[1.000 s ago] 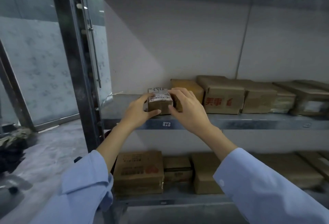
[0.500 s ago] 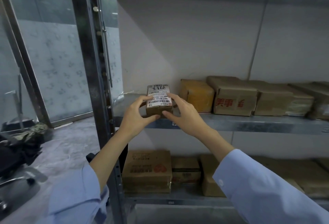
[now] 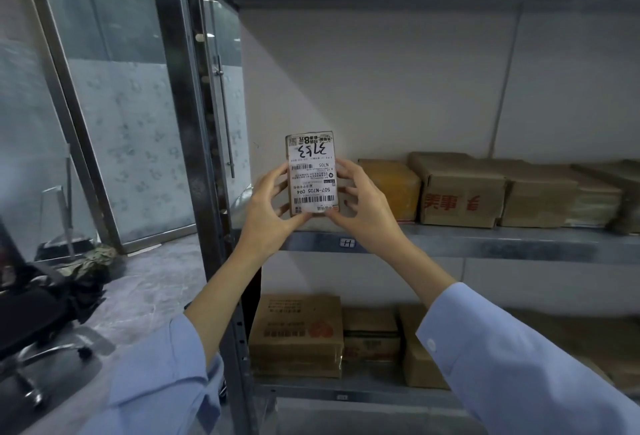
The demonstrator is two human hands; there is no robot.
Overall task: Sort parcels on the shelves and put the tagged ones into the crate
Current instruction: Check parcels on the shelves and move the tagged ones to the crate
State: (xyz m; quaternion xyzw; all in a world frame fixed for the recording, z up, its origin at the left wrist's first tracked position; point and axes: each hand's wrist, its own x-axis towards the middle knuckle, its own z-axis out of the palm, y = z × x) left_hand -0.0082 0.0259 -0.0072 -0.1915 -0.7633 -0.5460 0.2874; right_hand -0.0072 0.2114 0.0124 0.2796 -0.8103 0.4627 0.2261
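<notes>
We held small labelled parcel (image 3: 311,174) upright at frame centre, in front of middle shelf (image 3: 485,242). Left hand (image 3: 268,208) and right hand (image 3: 363,206) pinched its lower sides, fingers curled, slightly spread. Risk: fingertip hold low on tall box could let it tip and drop. Crate not in view.

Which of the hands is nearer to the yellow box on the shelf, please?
Right. The right hand sits just beside the yellow box; the left hand is beyond the parcel.

Left hand (image 3: 267,207) and right hand (image 3: 364,209) raised forward at the same height, palms facing each other, fingers (image 3: 348,171) curled round the parcel (image 3: 311,175) between them
</notes>
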